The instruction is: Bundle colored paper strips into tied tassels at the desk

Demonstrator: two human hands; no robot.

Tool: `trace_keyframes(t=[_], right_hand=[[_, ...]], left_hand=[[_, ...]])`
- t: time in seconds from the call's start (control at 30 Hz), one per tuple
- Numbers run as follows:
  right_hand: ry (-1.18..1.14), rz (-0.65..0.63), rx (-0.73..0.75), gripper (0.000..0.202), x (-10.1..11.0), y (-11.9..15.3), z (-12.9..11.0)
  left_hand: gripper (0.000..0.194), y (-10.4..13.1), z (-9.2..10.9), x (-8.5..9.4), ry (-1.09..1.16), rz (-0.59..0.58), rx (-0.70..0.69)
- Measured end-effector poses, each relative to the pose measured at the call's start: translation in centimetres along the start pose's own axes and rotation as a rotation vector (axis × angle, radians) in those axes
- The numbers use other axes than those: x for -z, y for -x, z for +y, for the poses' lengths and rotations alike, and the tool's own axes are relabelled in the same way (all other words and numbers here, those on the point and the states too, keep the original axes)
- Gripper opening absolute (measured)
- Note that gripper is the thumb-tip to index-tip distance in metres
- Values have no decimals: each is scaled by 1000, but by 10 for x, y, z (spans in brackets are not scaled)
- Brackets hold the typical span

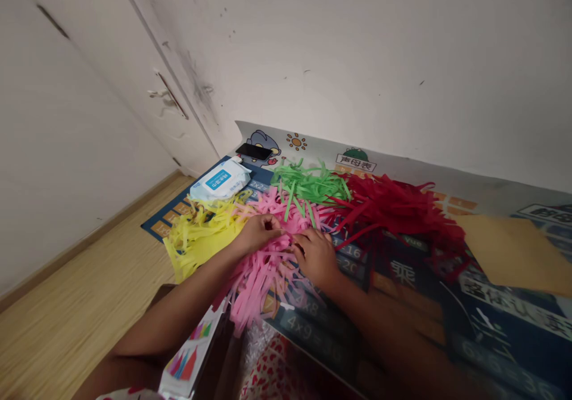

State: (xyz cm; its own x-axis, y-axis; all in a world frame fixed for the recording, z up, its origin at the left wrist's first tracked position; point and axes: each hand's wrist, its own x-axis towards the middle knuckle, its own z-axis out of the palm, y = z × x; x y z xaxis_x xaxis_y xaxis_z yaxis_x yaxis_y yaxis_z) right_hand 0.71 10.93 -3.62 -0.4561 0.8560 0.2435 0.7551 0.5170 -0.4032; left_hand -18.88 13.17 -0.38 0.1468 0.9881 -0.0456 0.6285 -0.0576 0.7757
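Pinching pink strips [257, 287] mid-length in left hand [258, 233] and right hand [318, 258], with the long axis running toward the lap [273, 369].

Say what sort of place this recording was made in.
Probably a room in a home: a door handle, a pale wood-look floor, and a sheet printed with multiplication sums and cartoon figures point that way, though a classroom can't be excluded.

A printed sheet [324, 331] carries the items. Directly on it lie a dark phone [257, 151], wipes packet [220, 180], yellow fringe [201, 239], pink fringe [257, 281], green fringe [313, 184] and red fringe [393, 206]. A flat tan piece [518, 254], apparently paper, occupies the right side.
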Motion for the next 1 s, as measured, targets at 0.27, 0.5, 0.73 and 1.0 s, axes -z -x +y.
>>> trace_keyframes(t=[0.27, 0.5, 0.73, 1.0], right_hand=[[77, -23, 102, 27, 4, -1, -13], [96, -96, 286, 41, -4, -5, -25], [99, -136, 281, 39, -2, -2, -26], [-6, -102, 245, 28, 25, 3, -33]], left_hand=[[19, 16, 17, -8, -476, 76, -176], [26, -11, 32, 18, -687, 173, -113], [31, -81, 95, 124, -656, 414, -13], [34, -99, 224, 119, -745, 758, -297]])
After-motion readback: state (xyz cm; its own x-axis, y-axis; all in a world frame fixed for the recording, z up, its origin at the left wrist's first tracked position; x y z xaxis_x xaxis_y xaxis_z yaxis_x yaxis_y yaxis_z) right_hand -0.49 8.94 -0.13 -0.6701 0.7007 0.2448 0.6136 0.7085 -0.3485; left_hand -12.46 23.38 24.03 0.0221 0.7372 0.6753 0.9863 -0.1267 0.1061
